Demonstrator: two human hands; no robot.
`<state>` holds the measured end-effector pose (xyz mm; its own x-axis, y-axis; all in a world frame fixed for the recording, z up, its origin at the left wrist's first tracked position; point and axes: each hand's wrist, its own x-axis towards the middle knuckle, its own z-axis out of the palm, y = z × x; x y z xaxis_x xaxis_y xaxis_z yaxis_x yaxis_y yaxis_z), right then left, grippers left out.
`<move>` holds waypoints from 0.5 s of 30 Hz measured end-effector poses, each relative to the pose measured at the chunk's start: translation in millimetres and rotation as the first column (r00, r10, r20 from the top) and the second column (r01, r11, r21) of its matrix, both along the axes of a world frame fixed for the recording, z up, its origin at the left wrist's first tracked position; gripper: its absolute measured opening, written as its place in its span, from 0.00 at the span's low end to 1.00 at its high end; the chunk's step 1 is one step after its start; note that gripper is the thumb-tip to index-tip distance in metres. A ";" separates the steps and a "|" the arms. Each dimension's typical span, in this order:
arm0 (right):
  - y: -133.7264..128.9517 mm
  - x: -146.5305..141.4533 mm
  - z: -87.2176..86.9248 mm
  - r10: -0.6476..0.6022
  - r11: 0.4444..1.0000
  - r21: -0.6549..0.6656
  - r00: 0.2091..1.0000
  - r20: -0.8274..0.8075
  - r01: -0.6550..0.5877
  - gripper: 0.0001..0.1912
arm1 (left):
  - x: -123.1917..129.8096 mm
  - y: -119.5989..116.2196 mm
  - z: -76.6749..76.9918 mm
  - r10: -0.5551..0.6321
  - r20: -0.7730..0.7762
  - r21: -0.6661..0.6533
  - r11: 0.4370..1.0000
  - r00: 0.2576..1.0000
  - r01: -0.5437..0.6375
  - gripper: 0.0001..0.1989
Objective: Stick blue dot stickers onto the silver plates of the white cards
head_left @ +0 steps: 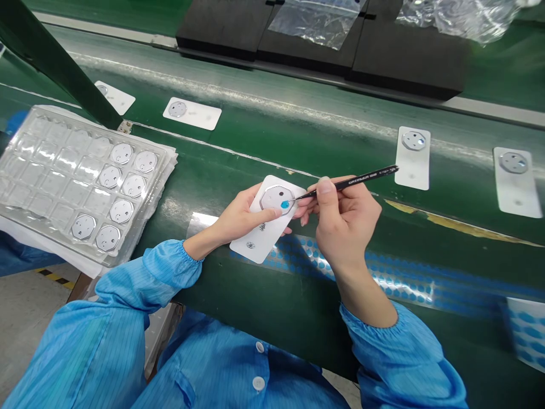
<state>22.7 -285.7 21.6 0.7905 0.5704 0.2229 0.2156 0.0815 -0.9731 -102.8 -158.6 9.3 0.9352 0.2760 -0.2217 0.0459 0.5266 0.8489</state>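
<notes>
My left hand grips a white rounded panel from its left side, thumb across the front. Set in the panel's upper part is a silver octagonal plate with a small dark hole. A blue round sticker lies on that plate, near my left thumb. Black tweezers are pinched in my right hand, their tip at the blue sticker. Whether the tip still grips the sticker is too small to tell. Below both hands, a clear sheet with rows of blue round stickers lies on the green bench.
To the left stands a clear plastic tray with several octagonal plates in its pockets. More white panels lie along the green conveyor. Black foam blocks with clear plastic bags sit beyond. A green post slants at upper left.
</notes>
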 end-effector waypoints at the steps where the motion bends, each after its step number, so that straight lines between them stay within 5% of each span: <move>1: 0.2 -0.2 0.0 -0.003 1.000 0.003 1.000 0.001 0.003 0.14 | 0.3 0.1 -0.2 -0.001 0.001 -0.005 1.000 1.000 0.001 0.24; 15: 0.4 -1.0 -1.7 -0.024 1.000 0.004 0.997 0.070 0.024 0.15 | 2.2 -1.8 0.8 0.014 0.011 -0.027 1.000 1.000 -0.014 0.24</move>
